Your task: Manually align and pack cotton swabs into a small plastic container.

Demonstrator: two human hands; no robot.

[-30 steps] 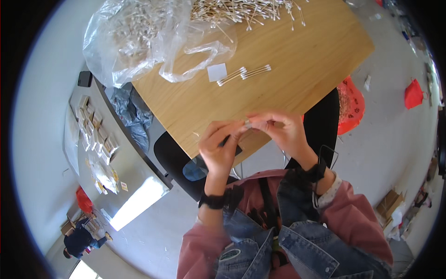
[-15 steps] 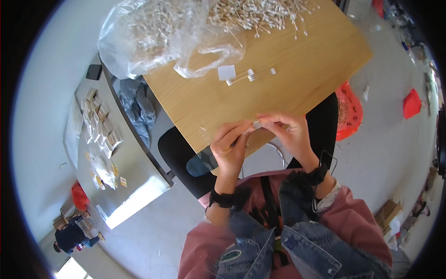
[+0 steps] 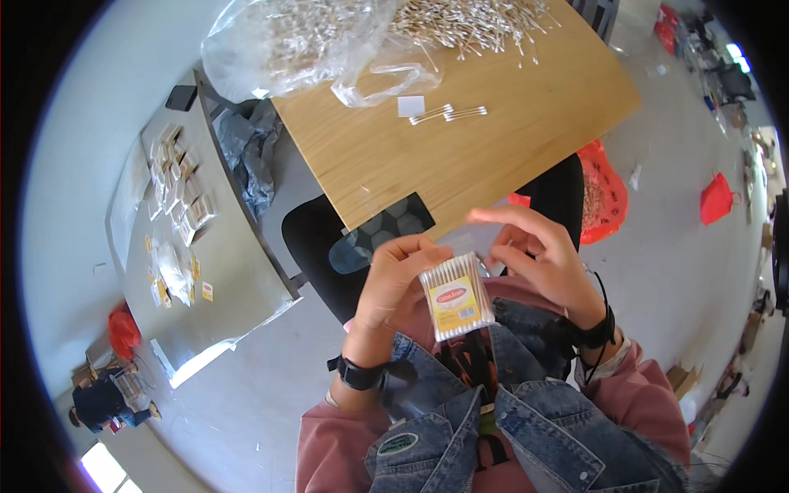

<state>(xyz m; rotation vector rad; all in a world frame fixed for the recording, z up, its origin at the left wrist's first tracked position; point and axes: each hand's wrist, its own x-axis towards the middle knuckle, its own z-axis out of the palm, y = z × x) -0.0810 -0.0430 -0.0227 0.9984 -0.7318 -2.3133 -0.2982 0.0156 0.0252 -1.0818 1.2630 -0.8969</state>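
Observation:
My left hand [image 3: 386, 279] pinches the top of a clear flat pack of cotton swabs [image 3: 459, 297] between thumb and fingers. The pack hangs in front of my chest, its yellow and white label facing up. To its right, my right hand [image 3: 549, 259] is raised with the index finger stretched out and the thumb apart. Nothing shows in that hand, and it stays just off the pack's upper edge. Loose cotton swabs [image 3: 467, 113] lie on the wooden table [image 3: 509, 144] beside a small white square card [image 3: 411, 106].
A big clear plastic bag [image 3: 288, 53] and a heap of swabs [image 3: 472, 25] cover the table's far side. A dark patterned flat object [image 3: 390, 223] sits at its near-left corner. Packed boxes [image 3: 177, 185] stand on the left table. A red bag [image 3: 604, 189] rests right.
My hands have come closer to my body and moved apart. The swab pack now shows face up in my left hand; my right hand has moved off to the right.

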